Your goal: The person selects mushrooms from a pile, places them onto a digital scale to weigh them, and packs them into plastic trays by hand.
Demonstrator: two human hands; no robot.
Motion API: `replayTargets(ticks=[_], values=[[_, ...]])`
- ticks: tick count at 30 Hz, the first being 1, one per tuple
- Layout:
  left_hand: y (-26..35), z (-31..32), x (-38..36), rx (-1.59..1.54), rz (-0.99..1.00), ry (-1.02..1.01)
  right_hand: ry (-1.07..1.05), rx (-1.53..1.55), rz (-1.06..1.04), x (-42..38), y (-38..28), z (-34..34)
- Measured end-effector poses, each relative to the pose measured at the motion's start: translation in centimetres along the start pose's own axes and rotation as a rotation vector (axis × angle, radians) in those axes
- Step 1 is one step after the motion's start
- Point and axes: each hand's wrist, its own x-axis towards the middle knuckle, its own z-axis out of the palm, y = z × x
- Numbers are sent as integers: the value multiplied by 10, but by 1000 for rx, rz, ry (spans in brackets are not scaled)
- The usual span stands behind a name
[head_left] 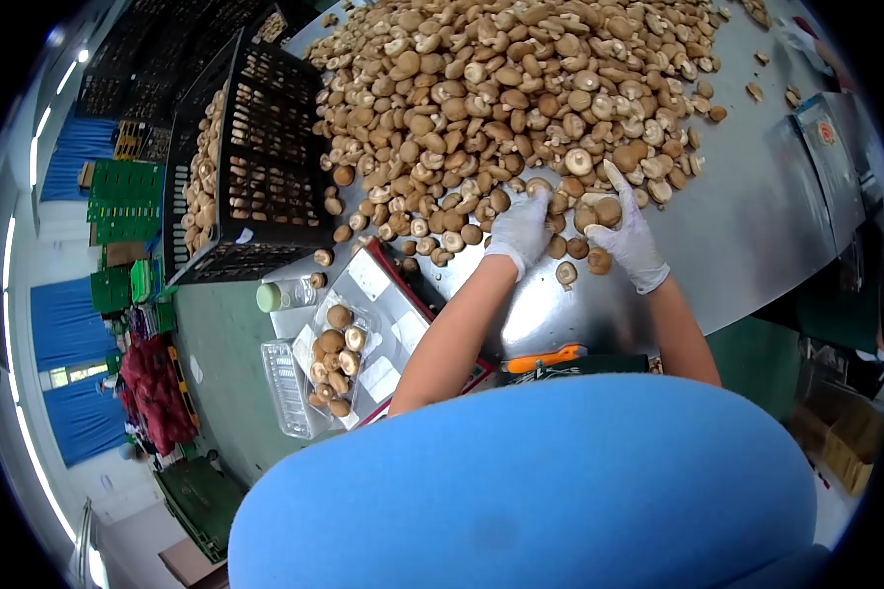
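Observation:
A large heap of brown-capped shiitake mushrooms (pixel 501 88) covers the far part of the metal table. At its near edge my left hand (pixel 521 234), in a whitish glove, has its fingers drawn together on a mushroom (pixel 537 185); the fingertips are partly hidden. My right hand (pixel 636 245), gloved too, is open, thumb and forefinger spread on either side of a mushroom (pixel 608 211) at the heap's edge. Between the hands lie several loose mushrooms, and one mushroom (pixel 566 274) sits nearer my body.
Left of the heap stands a black slatted crate (pixel 275 147) holding mushrooms. A clear plastic tray (pixel 365 319) with several mushrooms rests on a scale (pixel 388 348). Beside it are another clear tray (pixel 287 388) and a green-lidded container (pixel 268 297). An orange-handled tool (pixel 542 359) lies at the table's near edge.

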Motion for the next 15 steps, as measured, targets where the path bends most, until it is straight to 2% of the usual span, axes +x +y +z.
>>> replayTargets(ticks=[1, 4, 6, 9, 11, 12, 13, 15], values=[[-2, 1, -3, 1, 11, -6, 12, 0, 3, 0, 5, -2], [3, 1, -15, 18, -34, -87, 167, -59, -247, 2, 18, -5], [10, 0, -29, 47, 37, -79, 188, -93, -210, 3, 15, -13], [15, 2, -49, 48, 138, -38, 217, -306, -194, 14, 26, -30], [20, -5, -64, -151, 125, -166, 66, -298, -150, 32, 43, -38], [8, 12, -65, -181, 211, -248, 105, -194, -179, 40, 41, -32], [8, 19, -74, -101, 195, -280, 101, -189, -178, 50, 29, -25], [6, 34, -88, 9, 266, -134, 222, -1000, -430, 68, -5, -12]])
